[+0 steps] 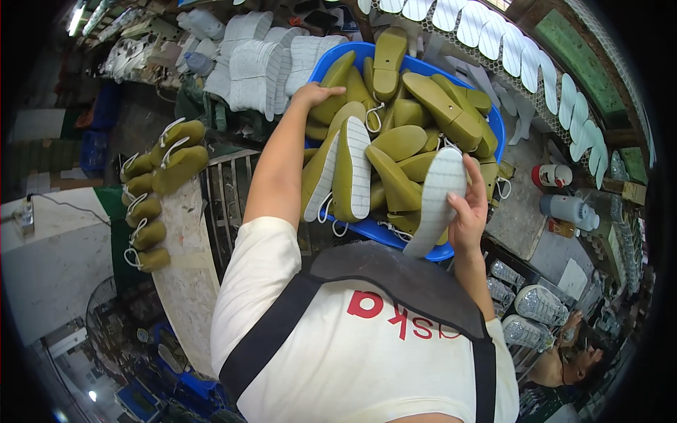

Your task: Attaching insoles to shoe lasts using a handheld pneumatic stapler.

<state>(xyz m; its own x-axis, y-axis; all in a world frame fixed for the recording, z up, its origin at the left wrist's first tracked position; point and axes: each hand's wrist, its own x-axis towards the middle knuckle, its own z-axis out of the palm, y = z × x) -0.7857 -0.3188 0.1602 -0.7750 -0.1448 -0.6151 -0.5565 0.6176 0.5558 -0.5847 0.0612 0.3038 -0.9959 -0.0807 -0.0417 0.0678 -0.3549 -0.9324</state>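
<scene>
A blue plastic basin (499, 134) in front of me is heaped with olive-green shoe lasts (441, 106), several with white cord loops. At its far left side my left hand (314, 96) grips an olive last (328, 111), the thumb lying over it and the other fingers hidden. Over the near right rim, my right hand (471, 208) pinches a grey-white insole (438, 194) by its edge, fingers behind and thumb in front. Whether a last sits behind that insole I cannot tell. Two lasts in the basin's left part carry striped pale insoles (358, 166).
More corded lasts (180, 169) stand in rows on a bench at the left. Stacks of grey-white insoles (254, 67) lie beyond the basin. White insoles (486, 35) line a mesh rack at the far right. Wrapped shoes (539, 303) and another person (564, 359) are at the lower right.
</scene>
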